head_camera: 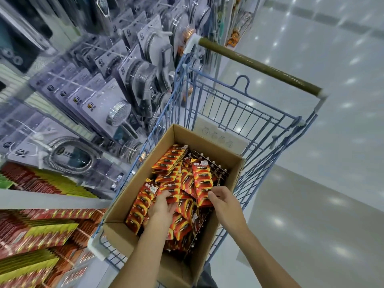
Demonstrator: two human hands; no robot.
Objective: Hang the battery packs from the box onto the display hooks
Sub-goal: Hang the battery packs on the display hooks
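Pinching the bottom edge of a strip of battery packs (202, 179) with the right hand (223, 201), fingertips bent round the card. Lying on the heap of packs (182, 206) with the left hand (163, 207), fingers a little bent and half sunk among the red and orange cards; hard to tell whether holding one or only touching.

Both hands down inside the cardboard box (207, 145), left one near the middle, right one nearer the right wall. Full of packs, some flat, some leaning on each other, one neat stack at the far end.

Sitting in a blue wire cart (228, 109) with a dull brown handle (257, 65) at the far side.

Just left of the cart, store shelves. Up high, shower heads (118, 113) and a silver hose (68, 156) in clear packets. Lower down, rows of hanging packs (37, 229) in red and yellow, close together.

To the right, shiny pale floor (311, 183) with spots of light.
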